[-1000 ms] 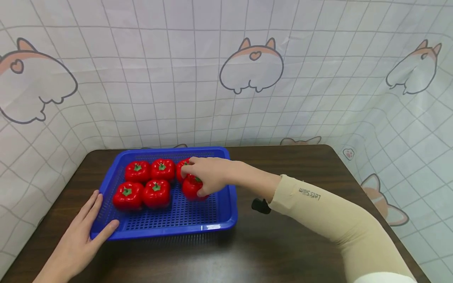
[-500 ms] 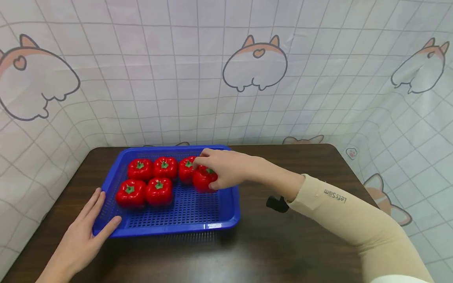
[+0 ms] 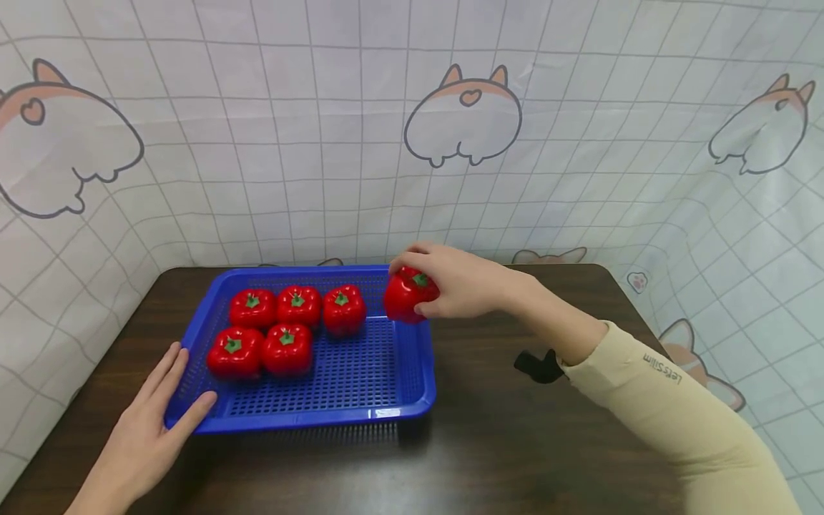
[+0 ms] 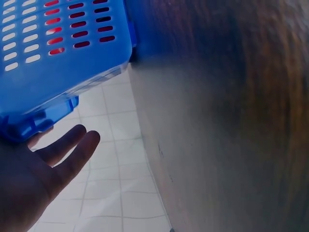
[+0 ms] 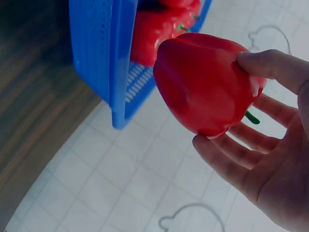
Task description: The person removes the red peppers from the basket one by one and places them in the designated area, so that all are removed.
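My right hand [image 3: 460,282] grips a glossy red bell pepper [image 3: 407,295] with a green stem, raised over the right rim of a blue plastic basket [image 3: 412,411]. In the right wrist view the thumb and fingers pinch the held bell pepper [image 5: 207,84] near its stem end. Several more red peppers [image 3: 287,349] sit in two rows in the left and middle of the basket. At the basket's front left corner rests my left hand [image 3: 144,422], fingers straight along its side and thumb at the front rim. The left wrist view shows the left hand's straight fingers [image 4: 72,152] beside the basket wall.
The basket stands on a dark brown wooden table [image 3: 515,429], at its back left. A white gridded curtain [image 3: 322,143] with cartoon dogs hangs behind and at both sides. A black object [image 3: 539,366] shows at the right wrist.
My right hand has lifted the bell pepper from the basket's right part and carried it up and right to the rim. The left hand and the basket stay in place.
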`<move>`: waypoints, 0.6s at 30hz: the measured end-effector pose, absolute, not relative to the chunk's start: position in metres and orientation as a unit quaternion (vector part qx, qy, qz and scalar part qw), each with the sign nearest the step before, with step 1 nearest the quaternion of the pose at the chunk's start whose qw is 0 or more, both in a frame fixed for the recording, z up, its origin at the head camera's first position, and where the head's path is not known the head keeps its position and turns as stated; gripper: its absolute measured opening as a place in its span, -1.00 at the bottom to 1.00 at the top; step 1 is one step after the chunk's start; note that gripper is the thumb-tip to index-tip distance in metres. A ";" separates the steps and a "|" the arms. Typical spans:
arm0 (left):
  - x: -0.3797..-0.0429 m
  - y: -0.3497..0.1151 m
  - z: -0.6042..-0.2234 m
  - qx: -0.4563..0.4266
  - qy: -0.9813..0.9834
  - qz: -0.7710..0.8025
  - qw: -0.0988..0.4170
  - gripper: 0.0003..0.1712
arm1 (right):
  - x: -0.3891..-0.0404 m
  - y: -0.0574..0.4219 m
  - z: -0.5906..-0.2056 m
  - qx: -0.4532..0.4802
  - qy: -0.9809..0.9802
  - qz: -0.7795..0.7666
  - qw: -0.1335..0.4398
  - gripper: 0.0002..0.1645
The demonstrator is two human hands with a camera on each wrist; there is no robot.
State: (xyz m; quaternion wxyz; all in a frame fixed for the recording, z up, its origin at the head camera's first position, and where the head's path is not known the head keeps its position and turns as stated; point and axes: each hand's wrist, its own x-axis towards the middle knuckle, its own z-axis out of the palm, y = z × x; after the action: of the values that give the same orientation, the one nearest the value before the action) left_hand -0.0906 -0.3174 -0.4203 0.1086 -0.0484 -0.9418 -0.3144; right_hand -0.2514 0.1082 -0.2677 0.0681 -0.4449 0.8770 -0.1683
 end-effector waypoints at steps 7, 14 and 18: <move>-0.090 -0.319 -0.423 -0.042 -0.942 -0.315 0.108 -0.10 | -0.259 0.127 -0.267 -0.436 0.877 -0.196 0.051 -0.42; -0.091 -0.318 -0.424 -0.037 -0.944 -0.312 0.099 -0.09 | -0.265 0.145 -0.272 -0.417 0.884 -0.206 0.050 -0.42; -0.091 -0.317 -0.423 -0.041 -0.943 -0.315 0.102 -0.10 | -0.269 0.155 -0.278 -0.410 0.886 -0.212 0.050 -0.40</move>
State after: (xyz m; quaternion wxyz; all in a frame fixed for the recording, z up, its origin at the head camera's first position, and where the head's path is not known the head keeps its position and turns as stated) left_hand -0.0913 -0.3172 -0.4234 0.1023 -0.0406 -0.9426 -0.3152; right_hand -0.2688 0.1548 -0.2781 0.0504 -0.4101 0.8856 -0.2120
